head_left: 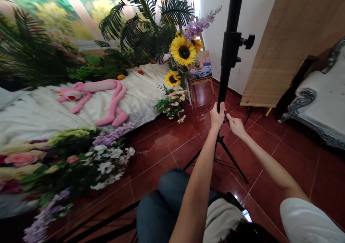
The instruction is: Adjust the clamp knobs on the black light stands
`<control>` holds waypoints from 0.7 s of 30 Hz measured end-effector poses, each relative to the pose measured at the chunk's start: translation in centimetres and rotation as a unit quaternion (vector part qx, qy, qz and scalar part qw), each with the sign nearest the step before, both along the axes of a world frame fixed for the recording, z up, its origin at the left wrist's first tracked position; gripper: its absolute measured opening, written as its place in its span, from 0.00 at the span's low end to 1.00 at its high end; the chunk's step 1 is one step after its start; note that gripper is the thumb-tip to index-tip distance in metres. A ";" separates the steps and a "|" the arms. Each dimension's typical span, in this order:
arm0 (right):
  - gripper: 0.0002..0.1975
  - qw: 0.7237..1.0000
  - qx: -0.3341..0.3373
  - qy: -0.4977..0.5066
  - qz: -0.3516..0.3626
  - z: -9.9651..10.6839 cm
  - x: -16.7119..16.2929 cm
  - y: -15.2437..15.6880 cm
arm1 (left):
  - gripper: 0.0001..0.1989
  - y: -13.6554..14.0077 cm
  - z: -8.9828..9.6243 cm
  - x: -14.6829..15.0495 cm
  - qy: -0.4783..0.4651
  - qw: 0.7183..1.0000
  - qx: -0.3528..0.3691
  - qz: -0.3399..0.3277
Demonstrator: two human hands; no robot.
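A black light stand (229, 56) rises in front of me, its pole leaning slightly to the right at the top. My left hand (217, 116) is wrapped round the lower part of the pole. Just to the right, my right hand (237, 126) pinches a small black knob at the side of the pole, mostly hidden by the fingers. Higher up, a clamp collar (231, 49) carries another black tightening knob (249, 42). Below my hands the stand's legs (233, 160) spread over the floor.
To the left, a pink plush toy (113, 96) lies on a white fur-covered bed (145, 81) edged with artificial flowers (107, 160). Sunflowers (183, 51) and a small easel (202, 80) stand behind. A white ornate sofa (323, 92) is at right. Black legs (107, 219) cross the lower left.
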State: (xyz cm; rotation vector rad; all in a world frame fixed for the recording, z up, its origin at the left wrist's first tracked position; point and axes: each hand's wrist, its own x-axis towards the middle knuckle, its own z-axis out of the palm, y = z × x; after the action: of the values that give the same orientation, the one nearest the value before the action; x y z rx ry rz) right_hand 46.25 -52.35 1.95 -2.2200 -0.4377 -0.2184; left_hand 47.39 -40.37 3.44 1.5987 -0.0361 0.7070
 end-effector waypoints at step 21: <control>0.36 0.985 0.147 0.082 0.036 -1.6 0.6 0.9 | 0.26 0.7 0.0 -0.2 0.042 0.998 -0.014 -0.055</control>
State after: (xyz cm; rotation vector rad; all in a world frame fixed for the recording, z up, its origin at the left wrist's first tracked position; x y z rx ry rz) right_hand 46.83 -51.44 0.32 -1.9125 -0.3686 -0.0572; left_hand 47.15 -39.68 3.43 1.5856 -0.0527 0.5535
